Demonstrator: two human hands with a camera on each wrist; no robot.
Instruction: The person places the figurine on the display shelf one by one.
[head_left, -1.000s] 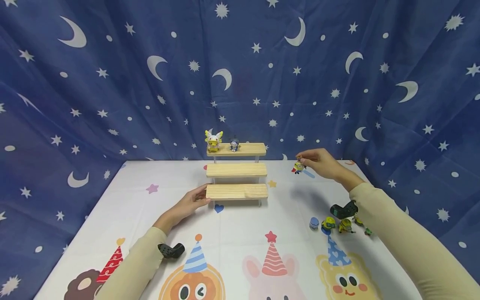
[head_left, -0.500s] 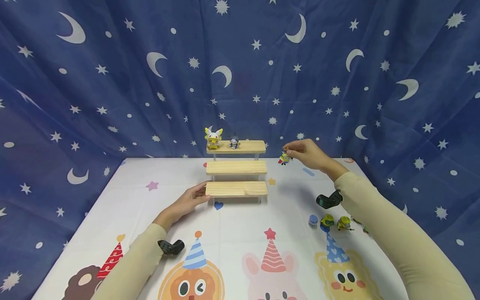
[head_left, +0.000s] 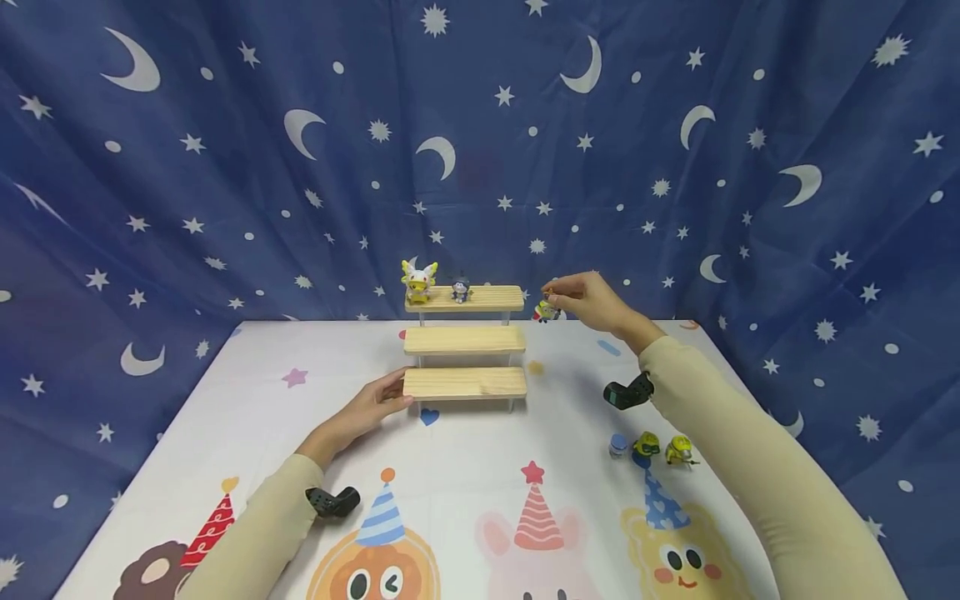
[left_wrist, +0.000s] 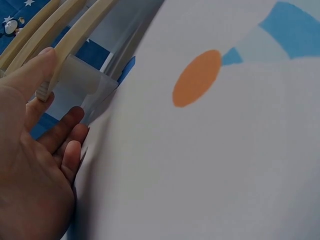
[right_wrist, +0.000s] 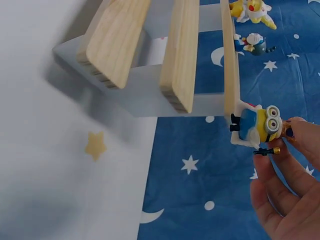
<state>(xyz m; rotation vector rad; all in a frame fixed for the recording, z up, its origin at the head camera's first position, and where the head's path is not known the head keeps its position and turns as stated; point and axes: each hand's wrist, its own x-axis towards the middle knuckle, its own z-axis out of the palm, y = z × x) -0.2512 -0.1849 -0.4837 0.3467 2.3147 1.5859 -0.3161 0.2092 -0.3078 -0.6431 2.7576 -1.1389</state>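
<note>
while the bottom board (head_left: 453,382) is pinched at its left end by the left hand (head_left: 367,410), a goggled figure (right_wrist: 260,124) is gripped by its top between thumb and fingers of the right hand (head_left: 597,303), held near the right end of the top board (head_left: 497,297).

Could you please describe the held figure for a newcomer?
Find the tiered wooden stand. Beside its top tier, the right hand pinches a small yellow figure. Unlike the big-eared figure and dark blue figure on that tier, it is held and wears silver goggles.
</note>
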